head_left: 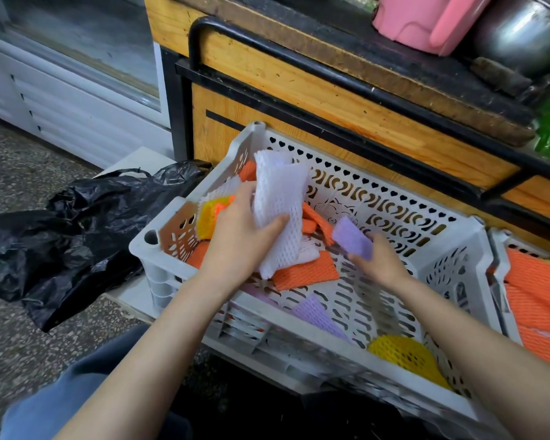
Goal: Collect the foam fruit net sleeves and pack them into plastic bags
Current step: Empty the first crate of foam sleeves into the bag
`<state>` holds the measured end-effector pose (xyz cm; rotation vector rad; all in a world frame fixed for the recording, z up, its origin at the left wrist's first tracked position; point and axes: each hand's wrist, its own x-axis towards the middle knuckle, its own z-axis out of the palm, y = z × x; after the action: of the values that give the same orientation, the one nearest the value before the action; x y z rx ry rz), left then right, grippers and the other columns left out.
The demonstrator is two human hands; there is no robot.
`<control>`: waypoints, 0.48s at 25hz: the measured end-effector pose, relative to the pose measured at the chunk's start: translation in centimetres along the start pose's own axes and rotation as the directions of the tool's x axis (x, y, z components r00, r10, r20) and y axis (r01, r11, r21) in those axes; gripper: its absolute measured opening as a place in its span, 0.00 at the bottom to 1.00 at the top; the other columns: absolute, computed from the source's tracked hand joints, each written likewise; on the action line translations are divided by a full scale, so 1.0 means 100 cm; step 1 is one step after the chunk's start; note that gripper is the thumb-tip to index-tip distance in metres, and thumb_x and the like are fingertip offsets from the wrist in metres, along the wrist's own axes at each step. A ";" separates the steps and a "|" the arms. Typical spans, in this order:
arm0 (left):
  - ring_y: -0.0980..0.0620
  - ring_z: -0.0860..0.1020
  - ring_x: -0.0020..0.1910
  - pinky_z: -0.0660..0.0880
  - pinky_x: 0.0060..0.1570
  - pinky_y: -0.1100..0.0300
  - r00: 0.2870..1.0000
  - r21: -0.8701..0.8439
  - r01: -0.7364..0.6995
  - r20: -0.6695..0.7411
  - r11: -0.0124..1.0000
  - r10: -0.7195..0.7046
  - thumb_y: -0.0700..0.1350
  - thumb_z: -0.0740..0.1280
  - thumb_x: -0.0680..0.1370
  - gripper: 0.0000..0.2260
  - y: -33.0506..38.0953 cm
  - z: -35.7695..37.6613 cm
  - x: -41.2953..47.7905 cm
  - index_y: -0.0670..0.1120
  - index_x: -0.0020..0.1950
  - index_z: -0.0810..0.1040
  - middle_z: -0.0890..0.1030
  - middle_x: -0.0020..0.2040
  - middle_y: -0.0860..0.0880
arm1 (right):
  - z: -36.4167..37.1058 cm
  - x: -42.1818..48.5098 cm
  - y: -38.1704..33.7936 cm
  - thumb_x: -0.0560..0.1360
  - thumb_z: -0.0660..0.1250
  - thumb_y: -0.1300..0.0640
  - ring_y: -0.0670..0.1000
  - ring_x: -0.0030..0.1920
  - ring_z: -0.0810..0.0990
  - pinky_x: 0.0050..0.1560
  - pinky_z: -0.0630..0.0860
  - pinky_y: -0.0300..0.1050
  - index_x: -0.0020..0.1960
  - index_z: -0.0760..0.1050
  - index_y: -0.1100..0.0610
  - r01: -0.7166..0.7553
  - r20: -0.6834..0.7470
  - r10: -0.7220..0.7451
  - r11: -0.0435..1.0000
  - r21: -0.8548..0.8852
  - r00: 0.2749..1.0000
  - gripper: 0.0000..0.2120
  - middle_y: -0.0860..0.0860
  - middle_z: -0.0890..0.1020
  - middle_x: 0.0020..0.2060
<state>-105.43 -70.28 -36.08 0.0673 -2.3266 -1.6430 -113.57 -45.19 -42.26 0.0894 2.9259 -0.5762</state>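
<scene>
On the speckled floor (19, 344), the white crate (394, 198) sits just before the wooden stand (299, 90); the black plastic bag (61, 236) lies just beside its left edge. Your left hand (238, 230) grips white net sleeves (280, 204) over the crate; your right hand (378, 262) pinches a purple sleeve (351, 238) inside.

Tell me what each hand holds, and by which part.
The left hand grips a bundle of white sleeves around its lower half, thumb across the front. The right hand pinches a purple sleeve by its near end.

Net sleeves (305, 271) in a crate (451, 236), bag (77, 236) on floor (13, 344) at its left, second crate (497, 249) at right, counter (299, 90) behind.
</scene>
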 end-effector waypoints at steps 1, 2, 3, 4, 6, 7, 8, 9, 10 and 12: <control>0.61 0.69 0.49 0.65 0.38 0.83 1.000 0.006 -0.005 -0.004 1.000 0.006 0.43 0.69 0.75 0.21 0.000 0.000 0.000 0.45 0.67 0.68 0.70 0.50 0.59 | 0.004 0.002 0.012 0.74 0.69 0.54 0.54 0.63 0.71 0.58 0.70 0.48 0.71 0.61 0.62 -0.039 0.034 0.041 0.998 -0.043 0.999 0.31 0.58 0.69 0.67; 0.61 0.69 0.49 0.64 0.38 0.83 1.000 0.010 -0.009 -0.005 1.000 0.009 0.43 0.69 0.76 0.21 -0.001 0.000 0.000 0.45 0.67 0.68 0.70 0.50 0.58 | 0.009 0.004 0.022 0.73 0.70 0.53 0.55 0.65 0.70 0.62 0.69 0.50 0.72 0.60 0.61 -0.059 0.054 0.064 0.995 -0.080 0.996 0.33 0.57 0.69 0.68; 0.61 0.69 0.49 0.64 0.38 0.83 1.000 0.018 -0.013 -0.004 1.000 0.013 0.43 0.69 0.76 0.21 -0.001 0.000 0.000 0.45 0.67 0.68 0.71 0.51 0.58 | 0.013 0.005 0.030 0.73 0.70 0.52 0.55 0.65 0.70 0.63 0.69 0.51 0.72 0.59 0.60 -0.053 0.064 0.061 0.991 -0.123 0.996 0.34 0.56 0.69 0.68; 0.61 0.69 0.48 0.64 0.38 0.83 1.000 0.028 -0.016 -0.001 0.999 0.016 0.43 0.69 0.76 0.21 -0.001 0.000 0.001 0.45 0.67 0.68 0.71 0.51 0.57 | 0.016 0.007 0.035 0.73 0.70 0.52 0.55 0.64 0.71 0.62 0.70 0.51 0.72 0.59 0.59 -0.025 0.067 0.038 0.983 -0.184 0.997 0.33 0.56 0.69 0.67; 0.60 0.70 0.48 0.65 0.38 0.82 1.000 0.042 -0.017 0.001 0.999 0.017 0.44 0.69 0.76 0.21 -0.001 0.001 0.001 0.45 0.67 0.68 0.71 0.51 0.57 | 0.017 0.011 0.040 0.75 0.66 0.54 0.55 0.61 0.73 0.59 0.72 0.50 0.70 0.62 0.57 0.059 0.066 -0.039 0.938 -0.342 0.997 0.26 0.55 0.70 0.66; 0.60 0.70 0.47 0.65 0.38 0.82 1.000 0.044 -0.015 0.003 0.999 0.015 0.44 0.69 0.76 0.20 0.000 0.001 0.001 0.45 0.66 0.68 0.72 0.50 0.57 | 0.015 0.012 0.040 0.77 0.64 0.56 0.55 0.59 0.74 0.55 0.72 0.48 0.69 0.64 0.57 0.093 0.067 -0.072 0.910 -0.403 0.995 0.22 0.55 0.71 0.64; 0.60 0.70 0.47 0.65 0.38 0.82 1.000 0.048 -0.013 0.004 0.999 0.013 0.44 0.69 0.76 0.20 0.000 0.001 0.001 0.45 0.65 0.69 0.72 0.50 0.57 | 0.012 0.014 0.041 0.77 0.62 0.58 0.55 0.56 0.75 0.51 0.73 0.47 0.66 0.66 0.57 0.114 0.069 -0.092 0.891 -0.440 0.993 0.18 0.55 0.73 0.61; 0.60 0.70 0.47 0.65 0.38 0.81 1.000 0.055 -0.014 0.003 0.998 0.014 0.44 0.69 0.76 0.19 0.000 0.001 0.001 0.45 0.65 0.69 0.72 0.50 0.57 | 0.009 0.015 0.040 0.78 0.60 0.58 0.55 0.52 0.77 0.47 0.73 0.46 0.64 0.69 0.57 0.126 0.068 -0.107 0.881 -0.456 0.992 0.14 0.55 0.75 0.58; 0.60 0.70 0.46 0.65 0.37 0.81 1.000 0.064 -0.017 0.001 0.998 0.017 0.44 0.69 0.76 0.19 0.000 0.001 0.001 0.45 0.64 0.69 0.72 0.49 0.56 | 0.006 0.016 0.041 0.78 0.60 0.59 0.55 0.49 0.78 0.45 0.74 0.47 0.61 0.71 0.57 0.132 0.059 -0.118 0.884 -0.448 0.991 0.12 0.55 0.78 0.55; 0.61 0.70 0.44 0.65 0.37 0.81 1.000 0.078 -0.026 0.002 0.997 0.025 0.44 0.69 0.75 0.17 -0.001 0.002 0.001 0.45 0.62 0.70 0.73 0.48 0.56 | -0.002 0.011 0.038 0.78 0.61 0.57 0.54 0.44 0.79 0.45 0.78 0.49 0.58 0.74 0.57 0.150 0.023 -0.152 0.930 -0.336 0.988 0.10 0.53 0.80 0.49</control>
<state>-105.59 -70.16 -36.16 0.0527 -2.3819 -1.5409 -114.38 -41.57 -43.70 -0.1779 3.0026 -0.0848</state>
